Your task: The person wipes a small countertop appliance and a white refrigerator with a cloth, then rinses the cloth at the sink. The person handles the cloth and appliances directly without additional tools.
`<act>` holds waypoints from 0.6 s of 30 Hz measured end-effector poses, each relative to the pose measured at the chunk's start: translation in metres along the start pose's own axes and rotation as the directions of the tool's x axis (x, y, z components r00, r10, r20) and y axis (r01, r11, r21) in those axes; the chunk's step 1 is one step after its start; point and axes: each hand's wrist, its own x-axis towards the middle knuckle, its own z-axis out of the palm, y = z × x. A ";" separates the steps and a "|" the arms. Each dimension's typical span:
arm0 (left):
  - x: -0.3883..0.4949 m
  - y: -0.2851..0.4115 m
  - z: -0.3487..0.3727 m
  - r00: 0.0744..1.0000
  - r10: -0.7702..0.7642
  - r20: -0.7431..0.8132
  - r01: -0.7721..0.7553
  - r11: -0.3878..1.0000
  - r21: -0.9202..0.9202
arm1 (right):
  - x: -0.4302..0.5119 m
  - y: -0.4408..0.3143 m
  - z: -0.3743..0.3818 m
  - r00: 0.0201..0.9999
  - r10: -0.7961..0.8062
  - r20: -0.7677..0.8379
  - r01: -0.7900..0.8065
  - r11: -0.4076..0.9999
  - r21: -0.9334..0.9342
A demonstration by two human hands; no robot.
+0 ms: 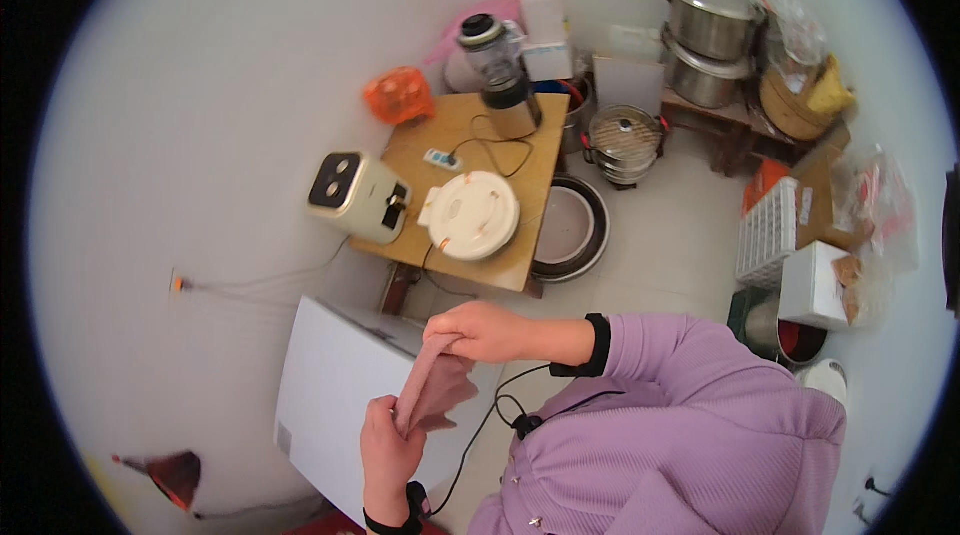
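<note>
A dusty-pink cloth is stretched between my two hands, its upper edge taut and its loose part hanging towards me. My right hand pinches the far corner, with the thumb over the fabric. Lower in the picture, my left hand grips the other end. Both wrists wear black bands, and a black cable runs near them. Beneath the cloth is the smooth white top of a large box-like appliance; my hands and the cloth cover part of it.
A wooden table beyond bears a cream air fryer, a round cream electric pan, a blender and a power strip. Basins and a steamer pot stand on the floor. Stacked steel pots occupy a bench.
</note>
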 end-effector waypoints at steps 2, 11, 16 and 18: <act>-0.029 -0.031 -0.005 0.993 -0.046 -0.111 0.038 0.997 -0.073 | 0.012 -0.010 0.037 1.000 0.022 -0.011 -0.022 1.000 -0.015; -0.192 -0.150 -0.054 0.938 -0.268 -0.219 0.130 0.859 -0.495 | 0.041 -0.023 0.191 0.944 0.247 0.219 -0.294 0.930 0.219; -0.233 -0.195 -0.060 0.908 -0.420 -0.011 0.341 0.751 -0.565 | 0.064 -0.015 0.248 0.872 0.345 0.346 -0.430 0.879 0.206; -0.237 -0.218 -0.070 0.903 -0.429 -0.031 0.309 0.696 -0.648 | 0.091 -0.017 0.265 0.840 0.401 0.365 -0.454 0.888 0.069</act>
